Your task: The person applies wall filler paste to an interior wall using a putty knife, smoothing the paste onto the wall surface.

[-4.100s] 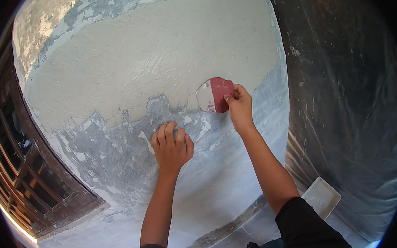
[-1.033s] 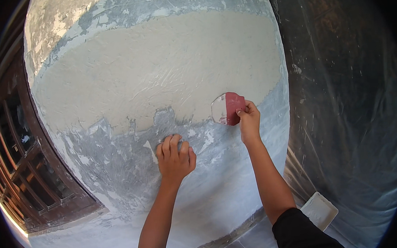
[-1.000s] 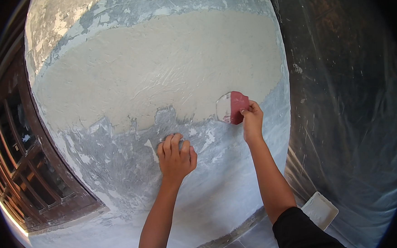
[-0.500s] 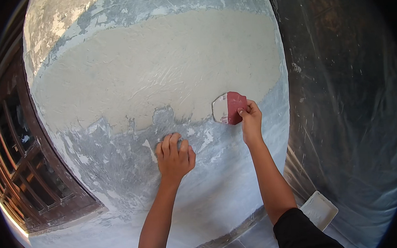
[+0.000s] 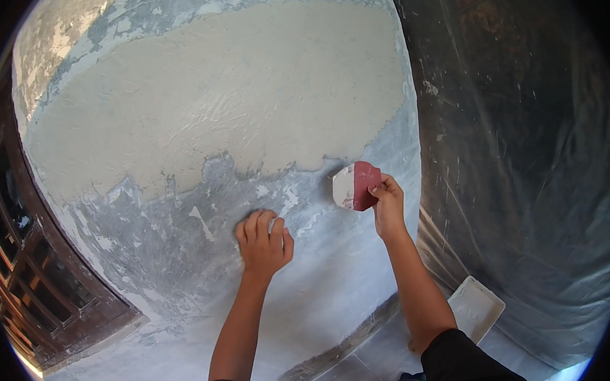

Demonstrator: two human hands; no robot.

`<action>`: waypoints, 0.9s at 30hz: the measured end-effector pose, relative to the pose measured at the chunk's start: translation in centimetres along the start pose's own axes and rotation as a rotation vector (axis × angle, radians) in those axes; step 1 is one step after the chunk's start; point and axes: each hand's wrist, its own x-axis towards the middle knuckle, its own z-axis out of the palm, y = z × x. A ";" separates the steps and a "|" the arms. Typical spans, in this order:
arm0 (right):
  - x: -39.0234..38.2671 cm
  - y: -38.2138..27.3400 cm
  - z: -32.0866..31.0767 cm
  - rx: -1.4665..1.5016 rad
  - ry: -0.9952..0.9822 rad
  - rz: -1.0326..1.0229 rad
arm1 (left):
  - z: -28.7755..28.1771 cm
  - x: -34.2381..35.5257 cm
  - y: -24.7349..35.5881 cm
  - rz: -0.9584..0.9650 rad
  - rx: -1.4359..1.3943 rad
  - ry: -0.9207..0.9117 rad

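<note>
Pinching a smeared red-and-whitish scraper (image 5: pixel 356 186) is the right grip (image 5: pixel 390 207); left grip (image 5: pixel 262 245) unclenched.

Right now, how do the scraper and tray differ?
Colour: the scraper is part red, part whitish; the tray looks whitish throughout.
Outline: the scraper has many blunt corners; the tray is rectangular.
Place: the scraper is in the right hand; the tray sits lower, unheld.
Shared: both show whitish areas.
</note>
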 end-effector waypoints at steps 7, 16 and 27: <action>-3.2 1.0 -9.5 -0.064 0.100 0.136 | 3.5 -5.3 11.7 -0.021 -0.368 -0.232; -7.6 -1.7 -23.8 -0.230 0.418 0.289 | 7.4 -10.7 25.7 -0.129 -0.821 -0.681; -18.0 -7.5 -46.9 -0.896 0.789 0.411 | 7.9 -20.1 41.5 -0.227 -1.144 -1.034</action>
